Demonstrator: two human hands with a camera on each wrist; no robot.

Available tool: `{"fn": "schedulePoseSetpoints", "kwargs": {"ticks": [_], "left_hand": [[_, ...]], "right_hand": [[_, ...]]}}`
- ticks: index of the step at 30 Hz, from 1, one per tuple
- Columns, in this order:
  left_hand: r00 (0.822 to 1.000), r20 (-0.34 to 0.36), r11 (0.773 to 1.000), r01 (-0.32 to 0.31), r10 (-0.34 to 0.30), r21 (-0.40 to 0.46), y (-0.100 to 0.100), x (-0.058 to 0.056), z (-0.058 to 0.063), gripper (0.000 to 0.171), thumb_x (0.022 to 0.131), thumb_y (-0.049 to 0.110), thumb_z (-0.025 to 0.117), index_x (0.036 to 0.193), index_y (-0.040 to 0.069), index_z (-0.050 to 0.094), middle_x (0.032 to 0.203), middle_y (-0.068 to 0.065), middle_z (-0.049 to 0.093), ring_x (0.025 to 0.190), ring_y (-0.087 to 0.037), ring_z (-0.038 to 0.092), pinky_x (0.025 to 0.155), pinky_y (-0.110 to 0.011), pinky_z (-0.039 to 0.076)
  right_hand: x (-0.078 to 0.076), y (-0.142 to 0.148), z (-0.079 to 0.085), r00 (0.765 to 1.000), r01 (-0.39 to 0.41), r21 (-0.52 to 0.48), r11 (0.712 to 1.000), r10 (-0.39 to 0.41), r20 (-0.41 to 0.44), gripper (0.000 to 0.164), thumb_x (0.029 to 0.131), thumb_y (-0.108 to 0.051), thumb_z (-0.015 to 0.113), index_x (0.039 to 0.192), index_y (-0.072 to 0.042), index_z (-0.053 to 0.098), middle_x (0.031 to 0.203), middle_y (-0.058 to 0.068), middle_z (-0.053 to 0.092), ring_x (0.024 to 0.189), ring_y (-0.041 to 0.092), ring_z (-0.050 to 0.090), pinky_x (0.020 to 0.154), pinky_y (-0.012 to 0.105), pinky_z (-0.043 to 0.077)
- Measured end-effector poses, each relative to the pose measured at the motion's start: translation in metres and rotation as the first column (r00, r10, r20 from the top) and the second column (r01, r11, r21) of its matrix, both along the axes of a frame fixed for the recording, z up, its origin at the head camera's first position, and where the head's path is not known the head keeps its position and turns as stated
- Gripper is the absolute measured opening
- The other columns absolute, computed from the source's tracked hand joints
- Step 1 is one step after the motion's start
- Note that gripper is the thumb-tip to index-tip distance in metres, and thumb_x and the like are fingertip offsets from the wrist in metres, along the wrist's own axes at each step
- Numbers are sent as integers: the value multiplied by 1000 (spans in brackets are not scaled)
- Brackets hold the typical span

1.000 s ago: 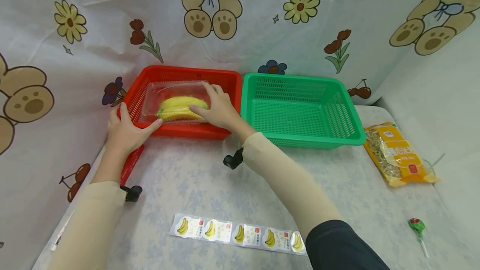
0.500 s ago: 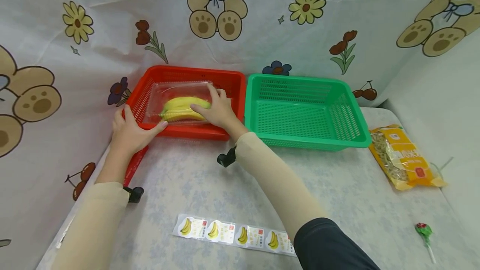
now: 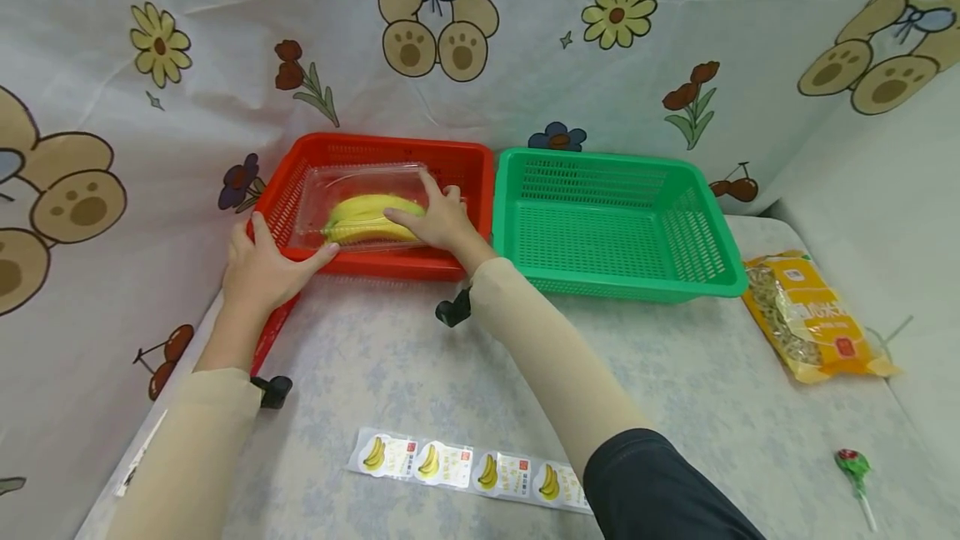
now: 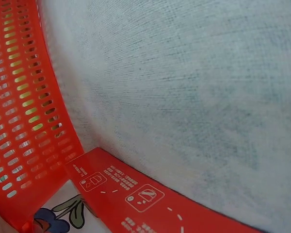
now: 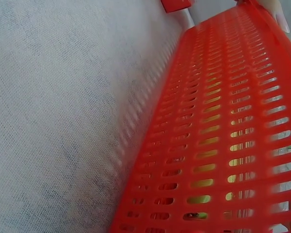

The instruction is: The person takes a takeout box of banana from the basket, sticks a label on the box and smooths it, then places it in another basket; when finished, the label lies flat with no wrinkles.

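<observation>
the bananas (image 3: 371,211) lie in a clear plastic container (image 3: 318,198) that sits inside the red basket (image 3: 390,270), whose walls probably keep it from sliding about. the left hand (image 3: 258,273) is spread wide over the basket's near left corner, fingers across the side rim and thumb along the front one, most likely to steady it. the right hand (image 3: 446,223) is also wide, thumb and index finger apart over the container's right end, perhaps to press or settle it; how firmly it touches, i can't tell. the green basket (image 3: 630,282) stands just beside on the worktop (image 3: 375,357), within easy reach.

compared with a second ago, both hands keep nearly the same places and the container stays put. the right forearm (image 3: 547,357) now hides the fifth label on the sticker strip (image 3: 453,465), which was partly showing then.
</observation>
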State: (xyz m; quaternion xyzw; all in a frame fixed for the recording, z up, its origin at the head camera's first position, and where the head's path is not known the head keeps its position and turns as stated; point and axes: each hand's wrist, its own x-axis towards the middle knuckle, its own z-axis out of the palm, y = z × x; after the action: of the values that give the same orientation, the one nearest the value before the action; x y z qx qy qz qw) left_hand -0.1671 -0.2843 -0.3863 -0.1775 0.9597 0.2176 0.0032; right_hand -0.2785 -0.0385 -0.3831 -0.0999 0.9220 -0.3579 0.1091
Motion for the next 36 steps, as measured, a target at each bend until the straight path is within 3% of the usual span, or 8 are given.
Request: {"fn": "schedulePoseSetpoints", "kwargs": {"ticks": [3,8,15,22,30,36], "left_hand": [[1000,1,1000,2,-2,-10,1,1,1,141,67,92,51,156,7,-18,156,-33,5,138,-53,18,101,-75,36],[1000,5,1000,7,-7,-19,1,0,2,141,68,91,52,156,6,-18,154,-34,6,137,-53,18,101,-74,36],[1000,1,1000,24,-24,-13,0,-1,3,141,69,89,55,157,7,-17,154,-33,9,136,-52,20,98,-74,38],[999,7,999,35,-35,-24,-1,0,5,140,69,88,56,157,6,-16,151,-34,12,133,-52,22,96,-74,41],[998,33,998,51,-50,-28,-1,3,8,141,69,89,55,156,5,-18,152,-34,10,134,-53,21,97,-74,39],[998,41,998,56,-56,-12,-1,3,10,141,69,89,55,156,6,-19,154,-34,7,136,-53,19,97,-75,38]], "right_hand": [[-1,0,-1,999,-24,2,1000,24,32,99,80,-73,62,158,-43,8,161,17,21,146,41,25,108,60,41],[-3,1,-2,994,-74,16,997,72,84,98,83,-73,58,158,-42,4,167,10,16,153,39,11,114,64,31],[-5,1,-4,989,-95,11,995,93,119,96,85,-73,55,158,-43,0,167,6,16,154,39,6,116,64,26],[-8,1,-4,983,-109,-22,994,111,148,94,87,-70,55,158,-43,-1,166,8,19,154,40,11,116,64,27],[-6,3,0,973,-128,-55,990,136,188,99,86,-65,60,158,-43,-4,164,6,26,143,34,39,113,56,38],[-4,5,0,974,-134,-103,986,150,167,102,85,-63,64,159,-38,-2,167,1,16,144,32,38,113,53,39]]}}
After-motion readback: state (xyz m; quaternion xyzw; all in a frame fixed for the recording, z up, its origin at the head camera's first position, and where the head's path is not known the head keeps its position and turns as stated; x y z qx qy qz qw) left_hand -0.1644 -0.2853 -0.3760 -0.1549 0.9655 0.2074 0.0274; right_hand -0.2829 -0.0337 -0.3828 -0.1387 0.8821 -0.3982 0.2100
